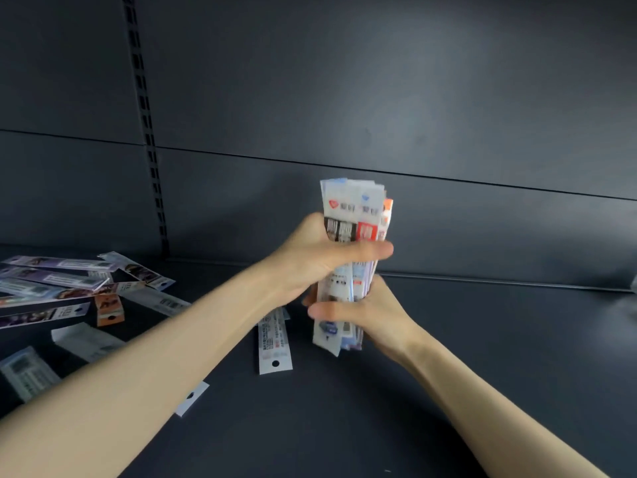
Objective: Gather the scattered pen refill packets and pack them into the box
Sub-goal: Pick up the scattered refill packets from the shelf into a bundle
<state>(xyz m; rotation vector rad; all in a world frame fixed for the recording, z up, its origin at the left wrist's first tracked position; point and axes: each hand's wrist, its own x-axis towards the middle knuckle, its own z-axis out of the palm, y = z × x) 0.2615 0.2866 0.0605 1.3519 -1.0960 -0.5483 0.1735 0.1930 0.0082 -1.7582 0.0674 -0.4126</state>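
Plastic-sleeved pen refill packets stand upright as one bundle over the dark shelf. The left hand is clenched round its upper part and the right hand grips lower down, probably to square the edges for packing. Other loose packets lie scattered at the shelf's left; no box shows.

Blurred, unreadable print on packet bundle

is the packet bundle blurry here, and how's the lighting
Head view: the packet bundle, left hand and right hand are motion-blurred, and the print is barely legible. Head view: dim overall, with a soft sheen on the back panel, whose seams the wide-angle lens bows.
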